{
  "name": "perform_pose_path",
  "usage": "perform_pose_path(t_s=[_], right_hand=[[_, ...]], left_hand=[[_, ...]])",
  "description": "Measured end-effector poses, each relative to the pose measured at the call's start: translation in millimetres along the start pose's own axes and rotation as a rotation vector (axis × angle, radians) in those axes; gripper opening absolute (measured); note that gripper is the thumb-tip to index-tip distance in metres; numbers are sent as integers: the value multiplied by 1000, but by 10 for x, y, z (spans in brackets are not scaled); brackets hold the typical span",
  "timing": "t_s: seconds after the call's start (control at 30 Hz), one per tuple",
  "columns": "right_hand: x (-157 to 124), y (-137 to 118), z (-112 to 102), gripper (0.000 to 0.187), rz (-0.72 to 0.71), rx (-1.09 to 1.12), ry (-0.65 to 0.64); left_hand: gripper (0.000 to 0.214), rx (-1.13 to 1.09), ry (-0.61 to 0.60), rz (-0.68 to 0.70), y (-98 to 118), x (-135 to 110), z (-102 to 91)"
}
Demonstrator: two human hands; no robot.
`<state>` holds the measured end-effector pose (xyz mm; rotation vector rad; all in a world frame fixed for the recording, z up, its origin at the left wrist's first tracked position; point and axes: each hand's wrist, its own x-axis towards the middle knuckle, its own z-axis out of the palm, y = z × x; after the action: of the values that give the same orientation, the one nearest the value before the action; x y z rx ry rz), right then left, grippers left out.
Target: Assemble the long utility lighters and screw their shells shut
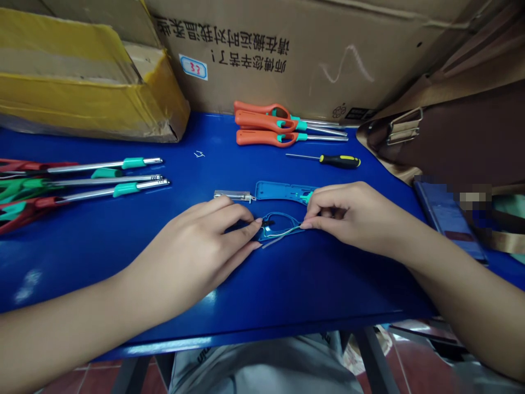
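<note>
A blue lighter shell half (280, 225) with thin wires inside lies on the blue table (205, 273) in front of me. My left hand (205, 249) rests on the table with its fingertips pressed against the shell's left end. My right hand (344, 213) pinches the wires at the shell's right end, fingers closed. Just beyond lies the other blue shell half (281, 191) with a small metal nozzle piece (233, 195) at its left.
Three orange long-nosed lighters (270, 125) lie at the back, a black and yellow screwdriver (328, 160) in front of them. Several red and green lighters (82, 180) lie at left. Cardboard boxes (287, 49) stand behind; a brown bag (451, 131) at right.
</note>
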<state>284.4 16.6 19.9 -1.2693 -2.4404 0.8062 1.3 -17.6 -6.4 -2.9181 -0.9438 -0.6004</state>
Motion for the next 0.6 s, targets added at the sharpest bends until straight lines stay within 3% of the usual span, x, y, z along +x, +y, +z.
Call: perform_pose_path(t_s=[0.1, 0.23, 0.33, 0.43, 0.6], right_hand=[[-14, -6, 16, 18, -19, 2, 12], [-52, -54, 62, 2, -104, -1, 63], [-70, -96, 111, 17, -175, -31, 13], [-74, -101, 170, 12, -220, -128, -31], [-67, -57, 269, 16, -327, -321, 34]], left_hand=[[28, 15, -10, -3, 10, 1, -14], [28, 17, -11, -8, 13, 2, -32], [27, -29, 4, -18, 11, -1, -13], [31, -92, 28, -22, 16, -15, 23], [38, -181, 5, -10, 28, -33, 46]])
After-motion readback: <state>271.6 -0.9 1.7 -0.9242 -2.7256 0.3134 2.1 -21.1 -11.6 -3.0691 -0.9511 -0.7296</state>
